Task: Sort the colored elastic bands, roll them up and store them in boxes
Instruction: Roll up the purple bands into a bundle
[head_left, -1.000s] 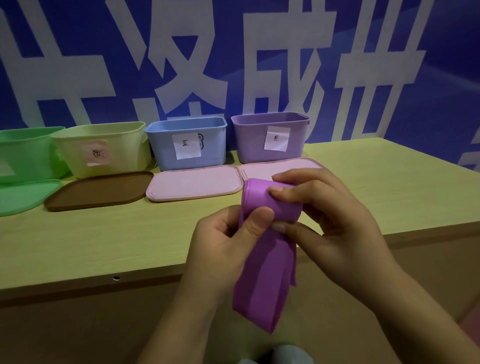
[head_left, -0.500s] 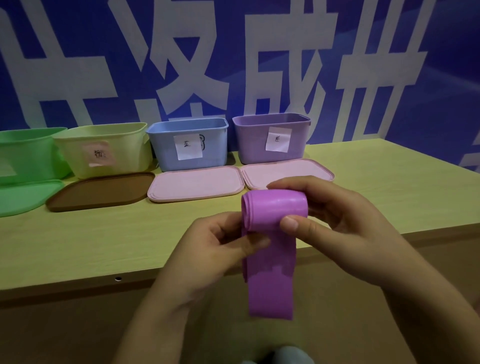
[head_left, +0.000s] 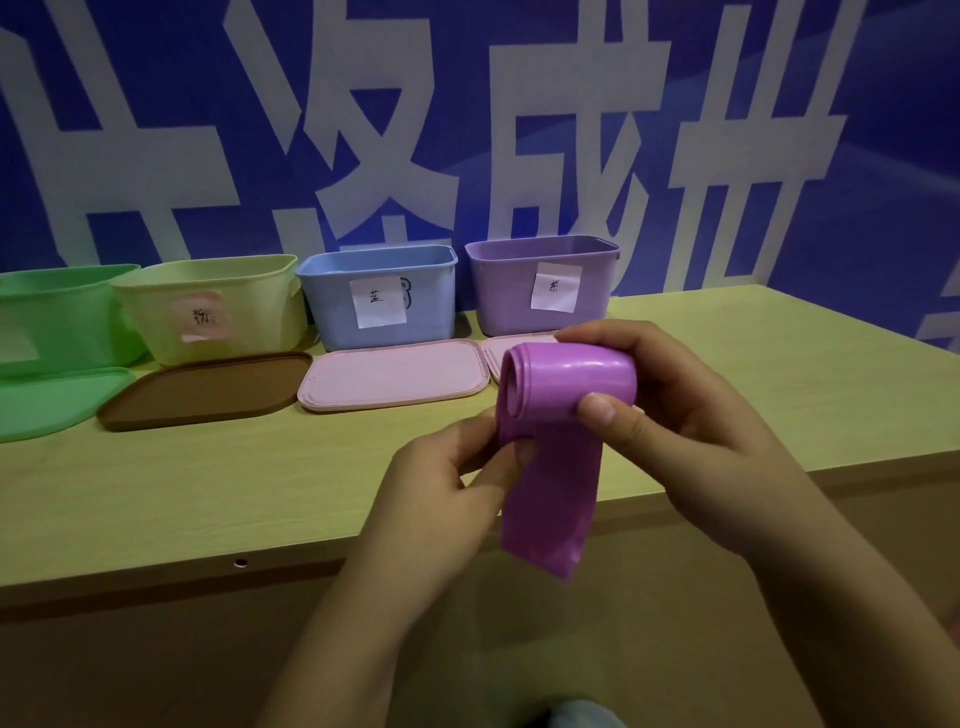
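Purple band half rolled, right hand gripping roll, left hand pinching tail

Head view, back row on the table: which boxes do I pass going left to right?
green box → yellow-green box with a pink label → blue box with a white label → purple box with a white label. All four stand open, lids lying in front.

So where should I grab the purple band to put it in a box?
Grab the rolled part of the purple band, fingers over the top and thumb underneath, coming from the right as the right hand does. The roll is thick and firm; the loose tail hanging below is floppy and would probably unroll it.
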